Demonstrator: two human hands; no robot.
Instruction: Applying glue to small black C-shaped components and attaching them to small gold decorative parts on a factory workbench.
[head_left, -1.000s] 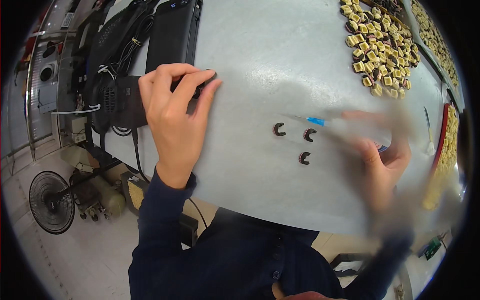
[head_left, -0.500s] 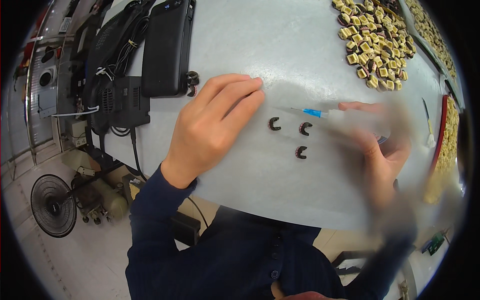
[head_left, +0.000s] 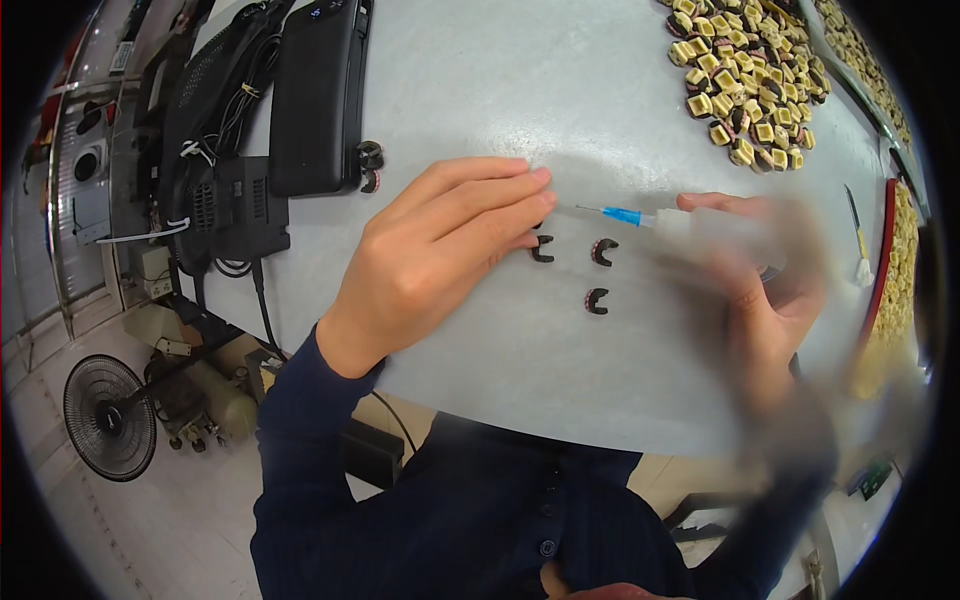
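My right hand (head_left: 765, 290), partly blurred, is closed around a whitish squeeze bottle (head_left: 690, 232). The bottle's blue-hubbed needle (head_left: 621, 215) points left toward my left fingertips, with a small gap between. My left hand (head_left: 420, 260) has its fingers pressed together just above the table; a dark bit shows beneath the tips, too hidden to name. Right beside those fingertips lies a small black U-shaped piece (head_left: 542, 249). Two similar pieces with pinkish outer edges, an upper one (head_left: 604, 252) and a nearer one (head_left: 597, 301), lie to its right.
A heap of cream, black and pink pieces (head_left: 750, 85) covers the far right. A red-edged tray (head_left: 890, 270) of cream pieces and a thin pointed tool (head_left: 857, 230) are at the right. On the left stand a black power bank (head_left: 318, 100), dark pieces (head_left: 370, 160) and a corded black device (head_left: 240, 205).
My left hand has shifted slightly right and its fingers have drawn closer together, nearer the needle. A dark bit now shows under its fingertips. The view has moved slightly.
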